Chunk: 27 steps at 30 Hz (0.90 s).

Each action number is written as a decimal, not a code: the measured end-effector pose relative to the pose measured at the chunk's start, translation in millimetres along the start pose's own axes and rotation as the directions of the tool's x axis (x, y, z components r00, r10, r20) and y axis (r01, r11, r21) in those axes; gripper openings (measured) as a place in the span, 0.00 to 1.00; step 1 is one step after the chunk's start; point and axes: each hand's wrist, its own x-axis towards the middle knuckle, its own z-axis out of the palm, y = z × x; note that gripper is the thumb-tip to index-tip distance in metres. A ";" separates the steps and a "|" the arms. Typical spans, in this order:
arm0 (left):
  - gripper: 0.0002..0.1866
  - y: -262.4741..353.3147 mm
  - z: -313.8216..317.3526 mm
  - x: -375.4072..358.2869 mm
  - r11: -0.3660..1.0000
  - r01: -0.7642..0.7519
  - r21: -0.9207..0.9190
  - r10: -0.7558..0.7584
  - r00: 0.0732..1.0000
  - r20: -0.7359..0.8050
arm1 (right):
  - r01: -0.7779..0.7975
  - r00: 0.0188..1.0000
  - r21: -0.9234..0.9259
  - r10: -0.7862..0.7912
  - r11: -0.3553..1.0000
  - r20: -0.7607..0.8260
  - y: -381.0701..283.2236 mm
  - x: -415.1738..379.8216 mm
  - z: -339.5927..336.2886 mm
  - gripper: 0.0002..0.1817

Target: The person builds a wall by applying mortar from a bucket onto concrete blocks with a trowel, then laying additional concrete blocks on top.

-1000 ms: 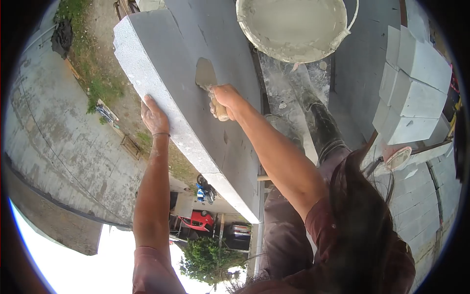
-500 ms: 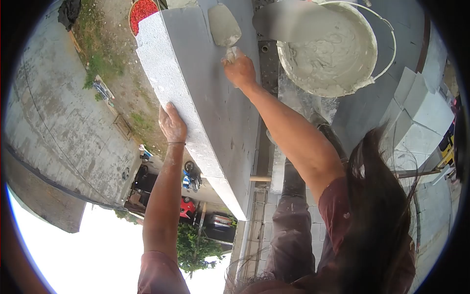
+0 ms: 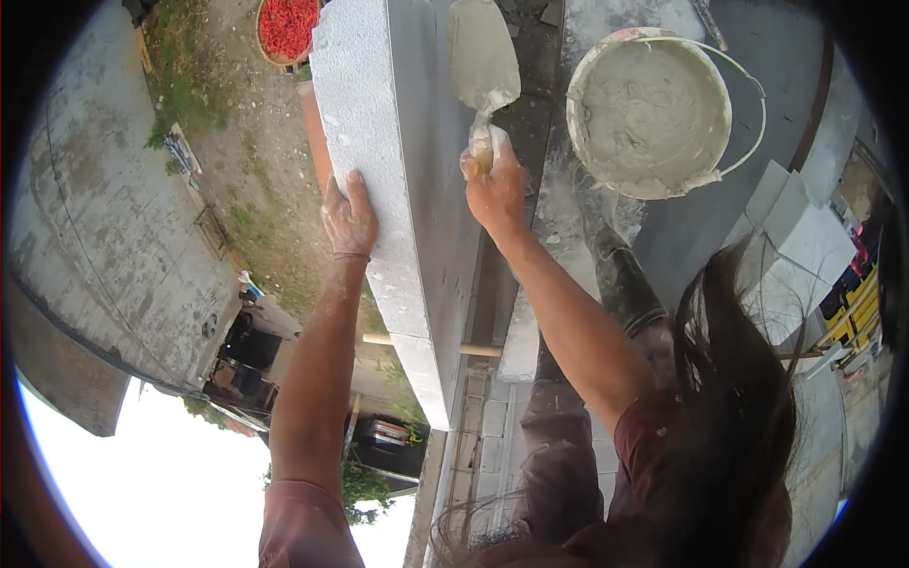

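My right hand (image 3: 494, 185) is closed round the handle of a trowel (image 3: 483, 57), whose broad blade is coated with grey mortar. The blade overlaps the grey side face of a pale block wall (image 3: 365, 123) in this view. On the wall's other edge rests my left hand (image 3: 350, 216), fingers stretched out and dusted with white. To the right of the trowel stands a bucket (image 3: 578, 128) of wet grey mortar, its wire handle hanging to one side.
A stick (image 3: 481, 350) pokes through low in the wall. Stacked pale blocks (image 3: 800, 213) stand at the right, with yellow objects (image 3: 857, 303) beyond. Down on the ground past the wall lies a round basket of red chillies (image 3: 289, 28). My boot (image 3: 625, 279) is below the bucket.
The view has shifted, and the wall looks steeper in it. The trowel has moved right relative to the wall. A blurred grey shape over the bucket is gone. My left hand stays on the wall.
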 end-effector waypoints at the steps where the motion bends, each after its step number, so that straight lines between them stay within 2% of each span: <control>1: 0.33 -0.9 -0.8 -0.7 1.000 -0.005 -0.012 0.005 1.000 -0.004 | -0.171 0.985 -0.102 0.173 0.980 0.008 7.8 8.0 -6.3 0.25; 2: 0.35 -2.0 -1.0 -0.5 1.000 0.012 -0.004 -0.012 1.000 0.002 | -0.331 0.942 -0.202 0.337 0.922 -0.004 14.4 17.5 -9.4 0.26; 3: 0.37 -2.7 -0.3 2.6 1.000 0.026 0.001 -0.026 1.000 0.002 | -0.311 0.949 -0.206 0.316 0.928 -0.009 19.4 29.2 -8.5 0.26; 5: 0.36 -9.4 2.1 5.6 1.000 -0.006 0.003 0.007 1.000 -0.028 | -0.423 0.888 -0.196 0.448 0.885 0.102 20.0 41.9 -6.4 0.22; 6: 0.36 -14.1 3.7 4.6 0.999 -0.032 0.022 0.033 0.998 -0.045 | -0.410 0.893 -0.209 0.437 0.888 0.105 21.0 41.6 -3.9 0.22; 8: 0.36 -2.0 -0.2 2.6 1.000 -0.020 0.002 0.020 0.999 -0.039 | -0.253 0.944 -0.302 0.303 0.919 0.128 -13.1 43.1 2.2 0.20; 9: 0.36 2.7 -2.8 1.1 1.000 -0.015 -0.003 0.015 1.000 -0.021 | -0.315 0.925 -0.230 0.352 0.921 0.142 -47.6 36.1 -4.0 0.22; 12: 0.33 -3.9 -3.1 2.9 1.000 -0.005 -0.027 0.005 1.000 0.005 | -0.214 0.963 -0.208 0.241 0.955 0.116 -46.2 13.2 -21.8 0.24; 13: 0.33 -2.8 -4.2 3.7 0.998 0.001 -0.067 -0.003 1.000 -0.030 | -0.221 0.960 -0.178 0.246 0.959 0.131 -50.0 0.7 -34.1 0.24; 14: 0.33 -0.3 -6.3 1.5 0.999 0.032 -0.027 -0.032 0.999 -0.006 | -0.228 0.956 -0.156 0.252 0.961 0.150 -60.2 -17.5 -50.7 0.25; 15: 0.32 4.3 -8.5 0.4 0.998 0.059 0.005 -0.059 0.998 0.015 | -0.346 0.919 -0.101 0.359 0.933 0.164 -83.2 -33.2 -67.9 0.23; 16: 0.32 10.9 -11.7 0.7 0.996 0.071 -0.050 -0.072 0.997 -0.028 | -0.455 0.871 -0.054 0.457 0.889 0.182 -106.7 -49.9 -88.1 0.22; 18: 0.32 18.0 -25.5 1.1 0.981 0.121 0.149 -0.144 0.977 0.155 | -0.521 0.815 -0.163 0.545 0.838 0.195 -140.7 -76.5 -137.9 0.19; 19: 0.37 3.8 -13.4 -4.6 0.990 0.032 0.139 -0.037 0.999 0.036 | -0.442 0.838 -0.277 0.503 0.853 0.211 -158.3 -86.9 -168.3 0.18; 20: 0.37 13.5 -17.5 -16.2 0.994 0.064 0.089 -0.063 0.998 -0.014 | -0.364 0.853 -0.384 0.469 0.848 0.227 -172.6 -100.2 -202.5 0.17; 21: 0.39 27.7 -25.5 -33.3 0.982 0.176 0.075 -0.169 0.981 -0.095 | -0.206 0.918 -0.484 0.339 0.850 0.204 -166.0 -111.4 -244.1 0.14; 22: 0.42 39.8 -36.6 -50.7 0.957 0.286 0.053 -0.274 0.947 -0.169 | 0.212 0.950 -0.620 -0.012 0.756 0.311 -152.0 -117.4 -298.2 0.13; 23: 0.45 45.9 -48.3 -75.1 0.947 0.319 -0.028 -0.319 0.934 -0.162 | 0.081 0.973 -0.718 0.102 0.691 0.208 -148.9 -122.2 -352.0 0.14; 24: 0.43 53.0 -62.8 -108.0 0.936 0.321 -0.145 -0.343 0.925 -0.164 | -0.061 0.975 -0.796 0.209 0.602 0.083 -162.7 -137.2 -396.2 0.16; 26: 0.42 45.8 -71.8 -182.8 0.921 0.321 -0.221 -0.348 0.933 -0.094 | -0.069 0.967 -0.942 0.253 0.329 0.018 -234.0 -190.4 -443.9 0.16; 27: 0.41 42.0 -83.5 -226.5 0.905 0.330 -0.269 -0.350 0.937 -0.027 | -0.036 0.970 -0.949 0.241 0.312 0.042 -234.8 -212.6 -491.3 0.16</control>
